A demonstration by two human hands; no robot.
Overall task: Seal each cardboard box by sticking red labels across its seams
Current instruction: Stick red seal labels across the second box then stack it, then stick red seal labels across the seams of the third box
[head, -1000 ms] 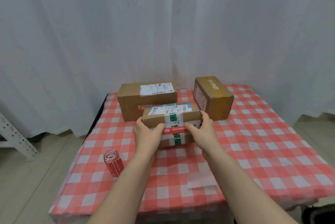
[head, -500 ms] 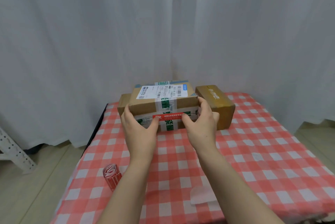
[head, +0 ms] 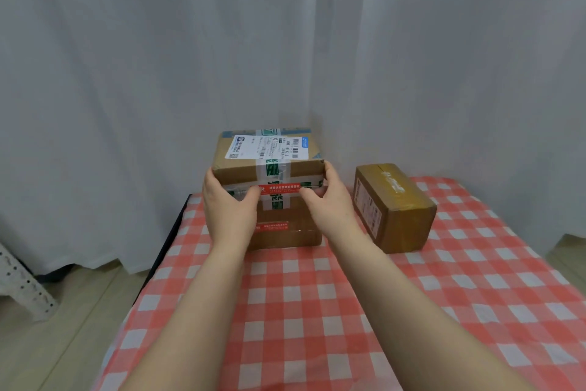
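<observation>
I hold a cardboard box [head: 269, 165] with green-printed tape and a white shipping label on top, resting on or just above a second, larger box [head: 285, 232] at the back of the table. My left hand [head: 228, 203] grips its left end and my right hand [head: 326, 200] its right end. A red label [head: 280, 187] runs across the seam on its front face. Another red label [head: 271, 226] sits on the lower box's front. A third box [head: 393, 203] stands apart to the right, with no red label visible.
The table wears a red-and-white checked cloth [head: 301, 311]. White curtains [head: 158, 73] hang close behind the boxes. A white perforated metal frame [head: 19, 283] stands on the floor at the left. The table's dark left edge [head: 171, 238] drops to the wooden floor.
Both hands lifted the taped box from the table's middle and carried it back onto the larger box. The view tilted up, so the red label roll and backing paper left the frame.
</observation>
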